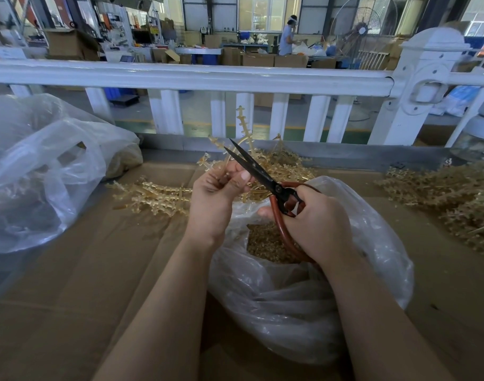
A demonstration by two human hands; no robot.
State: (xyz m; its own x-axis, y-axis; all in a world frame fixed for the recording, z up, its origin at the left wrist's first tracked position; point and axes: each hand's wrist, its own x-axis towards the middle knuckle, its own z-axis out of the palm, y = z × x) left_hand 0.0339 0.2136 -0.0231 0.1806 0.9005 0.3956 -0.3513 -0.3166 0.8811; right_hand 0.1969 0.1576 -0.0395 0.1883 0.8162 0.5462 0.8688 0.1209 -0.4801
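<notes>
Two hands work above an open plastic bag (pixel 304 298): left hand (pixel 216 199) pinching a plastic sprue (pixel 245 133), right hand (pixel 315 224) gripping scissors (pixel 252 166).

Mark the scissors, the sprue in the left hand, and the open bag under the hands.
scissors (pixel 278 189), head view, on the pivot.
sprue (pixel 244 127), head view, on its upright stem.
bag (pixel 290 301), head view, on its near plastic wall.
</notes>
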